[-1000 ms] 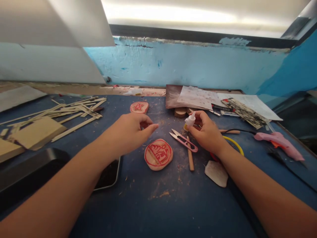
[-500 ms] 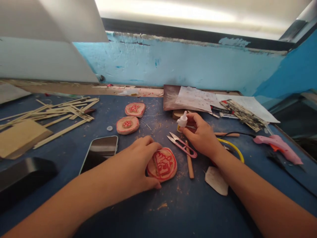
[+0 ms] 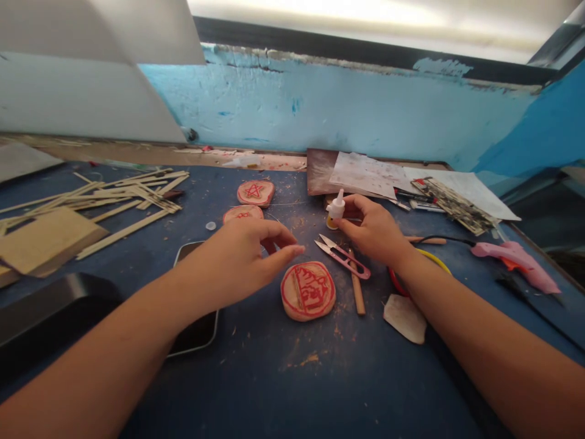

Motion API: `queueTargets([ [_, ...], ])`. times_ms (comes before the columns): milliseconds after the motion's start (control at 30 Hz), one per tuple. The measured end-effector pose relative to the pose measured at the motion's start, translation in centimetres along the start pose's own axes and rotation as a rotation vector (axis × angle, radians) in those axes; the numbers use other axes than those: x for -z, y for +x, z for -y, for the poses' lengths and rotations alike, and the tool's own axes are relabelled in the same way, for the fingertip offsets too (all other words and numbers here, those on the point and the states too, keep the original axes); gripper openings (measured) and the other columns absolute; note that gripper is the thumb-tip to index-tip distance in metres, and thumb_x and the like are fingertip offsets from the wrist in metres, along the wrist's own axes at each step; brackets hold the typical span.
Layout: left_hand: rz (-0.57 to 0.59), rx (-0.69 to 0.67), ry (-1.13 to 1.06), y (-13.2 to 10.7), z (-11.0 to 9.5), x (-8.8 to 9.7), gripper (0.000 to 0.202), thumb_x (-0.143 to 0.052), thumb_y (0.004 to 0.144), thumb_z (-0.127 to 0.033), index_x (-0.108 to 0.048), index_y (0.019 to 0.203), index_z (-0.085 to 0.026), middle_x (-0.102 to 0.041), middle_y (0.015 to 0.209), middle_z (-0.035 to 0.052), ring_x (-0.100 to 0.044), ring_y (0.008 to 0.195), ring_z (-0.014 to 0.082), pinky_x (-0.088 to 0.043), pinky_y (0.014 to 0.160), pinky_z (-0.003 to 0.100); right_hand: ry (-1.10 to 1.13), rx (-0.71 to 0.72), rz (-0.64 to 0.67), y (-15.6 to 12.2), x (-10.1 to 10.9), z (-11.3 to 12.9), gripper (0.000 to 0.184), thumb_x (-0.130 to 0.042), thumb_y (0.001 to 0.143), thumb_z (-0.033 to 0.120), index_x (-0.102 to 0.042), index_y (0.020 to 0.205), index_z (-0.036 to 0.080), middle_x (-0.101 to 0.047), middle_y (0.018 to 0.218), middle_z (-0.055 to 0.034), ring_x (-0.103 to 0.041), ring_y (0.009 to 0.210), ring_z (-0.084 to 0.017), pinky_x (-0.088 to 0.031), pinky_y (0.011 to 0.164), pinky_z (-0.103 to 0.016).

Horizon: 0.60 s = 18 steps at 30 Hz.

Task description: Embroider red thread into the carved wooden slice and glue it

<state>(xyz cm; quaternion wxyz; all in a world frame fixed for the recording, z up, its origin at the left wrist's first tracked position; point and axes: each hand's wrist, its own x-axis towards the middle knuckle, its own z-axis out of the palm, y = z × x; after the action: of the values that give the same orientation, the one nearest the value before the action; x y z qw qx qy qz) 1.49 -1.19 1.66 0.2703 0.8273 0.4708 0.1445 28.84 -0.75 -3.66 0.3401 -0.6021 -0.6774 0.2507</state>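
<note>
My left hand point(image 3: 247, 253) hovers just left of a wooden disc with a red drawing point(image 3: 308, 290), fingers loosely apart and holding nothing. My right hand point(image 3: 372, 228) grips a small white-capped glue bottle point(image 3: 336, 209) upright on the blue table point(image 3: 320, 378). Pink thread snips point(image 3: 343, 256) and a wooden stick point(image 3: 357, 291) lie between the hands. Two more red-marked discs, one point(image 3: 255, 192) behind the other point(image 3: 242, 214), lie beyond my left hand.
A phone point(image 3: 194, 329) lies partly under my left forearm. Thin wooden strips point(image 3: 128, 195) and a wood block point(image 3: 43, 241) are at left, a black tray point(image 3: 46, 314) at near left. Papers point(image 3: 365, 174), a pink glue gun point(image 3: 516, 256) and a shell-like chip point(image 3: 404, 317) are at right.
My left hand has lifted off the near disc and pulled back to its left. My right hand stays on the glue bottle. The view shifted slightly.
</note>
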Motion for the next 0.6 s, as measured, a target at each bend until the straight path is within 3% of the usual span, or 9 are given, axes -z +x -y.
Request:
queueTargets([
  [100, -0.088, -0.034, 0.008, 0.3, 0.2, 0.1, 0.034, -0.064, 0.098, -0.051, -0.086, 0.092, -0.025, -0.073, 0.076, 0.0032, -0.065, 0.072, 0.0217, -0.047, 0.067, 0.035, -0.080, -0.041, -0.027, -0.4, 1.3, 0.9, 0.035, -0.072, 0.107, 0.039, -0.070, 0.134, 0.018, -0.072, 0.134, -0.0109, -0.073, 0.114, -0.025, -0.064, 0.099, -0.047],
  [167, -0.087, -0.040, -0.007, 0.3, 0.1, 0.3, 0.033, -0.064, 0.098, -0.049, -0.084, 0.091, -0.023, -0.073, 0.075, 0.0027, -0.064, 0.071, 0.0205, -0.046, 0.067, 0.034, -0.128, -0.071, -0.079, -1.3, 2.9, 2.2, 0.028, -0.075, 0.105, 0.034, -0.073, 0.128, 0.017, -0.076, 0.121, -0.0089, -0.074, 0.109, -0.025, -0.063, 0.101, -0.050],
  [233, -0.075, -0.037, -0.059, 0.2, -0.1, 0.5, 0.032, -0.066, 0.098, -0.048, -0.083, 0.091, -0.022, -0.075, 0.077, 0.0020, -0.064, 0.069, 0.0191, -0.045, 0.065, 0.033, -0.133, -0.075, -0.141, -2.5, 4.3, 4.0, 0.018, -0.078, 0.096, 0.018, -0.078, 0.114, 0.020, -0.077, 0.089, -0.0079, -0.077, 0.096, -0.032, -0.059, 0.103, -0.057],
  [300, -0.073, -0.039, -0.137, 0.0, -0.5, 0.7, 0.029, -0.068, 0.097, -0.046, -0.083, 0.090, -0.022, -0.076, 0.078, 0.0012, -0.064, 0.070, 0.0183, -0.046, 0.064, 0.031, -0.069, -0.046, -0.155, -3.7, 4.8, 5.8, 0.017, -0.076, 0.095, 0.016, -0.080, 0.109, 0.025, -0.080, 0.089, -0.0068, -0.078, 0.091, -0.032, -0.061, 0.099, -0.055],
  [467, -0.098, -0.042, -0.249, -0.6, -1.2, 0.1, 0.022, -0.073, 0.097, -0.043, -0.086, 0.093, -0.025, -0.076, 0.076, -0.0020, -0.063, 0.068, 0.0159, -0.046, 0.061, 0.028, 0.400, -0.051, -0.011, -5.3, 2.1, 7.3, 0.010, -0.080, 0.097, 0.034, -0.082, 0.103, 0.026, -0.084, 0.098, -0.0052, -0.082, 0.087, -0.025, -0.068, 0.076, -0.038],
  [600, -0.097, -0.066, -0.348, -0.8, -1.6, -0.7, 0.014, -0.074, 0.098, -0.035, -0.087, 0.096, -0.028, -0.078, 0.075, -0.0058, -0.066, 0.067, 0.0126, -0.049, 0.060, 0.023, 0.697, -0.201, 0.145, -5.9, -0.6, 6.1, 0.027, -0.093, 0.085, 0.043, -0.080, 0.094, 0.021, -0.079, 0.075, -0.0020, -0.071, 0.058, -0.014, -0.060, 0.055, -0.026],
])
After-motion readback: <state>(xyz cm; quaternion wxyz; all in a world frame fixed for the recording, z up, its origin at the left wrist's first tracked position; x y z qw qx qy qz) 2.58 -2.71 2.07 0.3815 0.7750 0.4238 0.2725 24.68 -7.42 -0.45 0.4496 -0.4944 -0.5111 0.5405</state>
